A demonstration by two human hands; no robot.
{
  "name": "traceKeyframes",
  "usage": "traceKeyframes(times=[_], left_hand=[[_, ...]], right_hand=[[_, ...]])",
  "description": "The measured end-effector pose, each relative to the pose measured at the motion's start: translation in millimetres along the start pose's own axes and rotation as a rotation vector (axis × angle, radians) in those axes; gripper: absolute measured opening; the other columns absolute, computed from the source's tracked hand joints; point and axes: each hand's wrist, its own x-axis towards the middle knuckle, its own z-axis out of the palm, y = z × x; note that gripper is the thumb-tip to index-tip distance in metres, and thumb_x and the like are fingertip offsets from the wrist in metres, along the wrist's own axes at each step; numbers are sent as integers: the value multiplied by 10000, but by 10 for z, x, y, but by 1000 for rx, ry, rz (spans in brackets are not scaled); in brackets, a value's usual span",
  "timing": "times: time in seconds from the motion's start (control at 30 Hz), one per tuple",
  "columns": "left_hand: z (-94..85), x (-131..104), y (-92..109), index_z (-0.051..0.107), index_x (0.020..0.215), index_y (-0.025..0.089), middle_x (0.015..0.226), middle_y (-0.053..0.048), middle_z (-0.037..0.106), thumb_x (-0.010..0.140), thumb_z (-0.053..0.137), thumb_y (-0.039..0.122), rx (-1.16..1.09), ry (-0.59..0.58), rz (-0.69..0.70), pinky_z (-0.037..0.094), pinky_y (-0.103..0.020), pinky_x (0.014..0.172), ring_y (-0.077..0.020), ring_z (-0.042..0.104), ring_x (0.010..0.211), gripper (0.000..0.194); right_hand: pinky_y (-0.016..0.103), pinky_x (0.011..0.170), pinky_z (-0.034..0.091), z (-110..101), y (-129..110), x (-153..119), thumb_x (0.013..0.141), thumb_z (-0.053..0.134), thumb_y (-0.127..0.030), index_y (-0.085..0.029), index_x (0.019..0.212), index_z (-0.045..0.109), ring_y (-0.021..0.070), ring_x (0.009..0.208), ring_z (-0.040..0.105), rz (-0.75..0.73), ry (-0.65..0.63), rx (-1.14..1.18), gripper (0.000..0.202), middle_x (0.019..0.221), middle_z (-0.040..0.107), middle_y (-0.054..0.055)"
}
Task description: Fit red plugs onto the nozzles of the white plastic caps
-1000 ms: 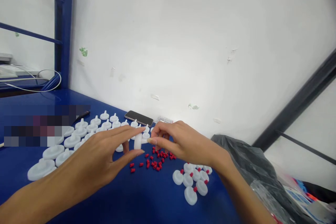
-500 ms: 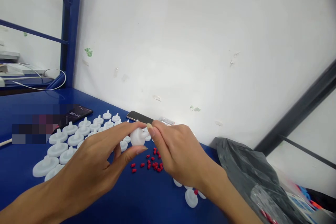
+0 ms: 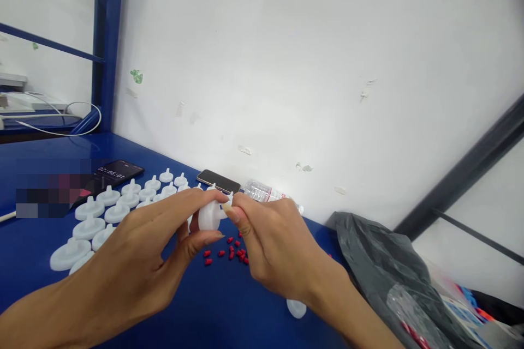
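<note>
In the head view, our left hand (image 3: 145,253) has thumb and forefinger pinching the rim of one white stemmed piece (image 3: 209,216), raised above the blue tabletop (image 3: 204,305); our right hand (image 3: 282,240) has its fingers curled, thumb and forefinger apparently pinching the tip of the stem (image 3: 222,214). Whether they hide anything there, we cannot tell. To do this well, we should, in our judgement, brace the rim firmly, work straight along the stem and avoid bending it. Counting, we find one raised piece, roughly twenty stemmed pieces (image 3: 89,208) standing at the left, some hidden, about a dozen red pieces (image 3: 208,262) near the hands, one white disc (image 3: 296,308) showing beside our right forearm, two phones (image 3: 219,181) and one clear bottle (image 3: 257,191).
</note>
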Motion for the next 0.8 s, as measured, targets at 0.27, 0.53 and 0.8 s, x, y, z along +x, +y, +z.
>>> traceKeyframes(times=[0.27,0.53,0.8], left_hand=[[-63,-109,34,621,1348,431,709,103,723,1043,603,543,-80,-44,-141,506,-194,491,-106,600,476,326],[-10,55,12,738,1277,340,946,25,839,1013,599,631,-110,-199,-180,523,-218,464,-126,669,506,417],[-44,9,-87,750,1227,386,1034,68,838,1055,556,503,21,-262,-141,509,-197,523,-132,724,663,285]], right_hand=[[302,549,207,-71,-64,-4,1155,271,-345,-234,994,544,125,482,295,-7,-83,-42,336,599,408,-64],[322,622,251,-272,175,-20,1171,352,-394,-234,869,554,141,581,382,-13,-127,-80,397,676,530,-31],[297,671,476,-408,1202,-61,1121,470,-397,-185,838,677,145,619,611,576,-651,-1,409,754,688,15]])
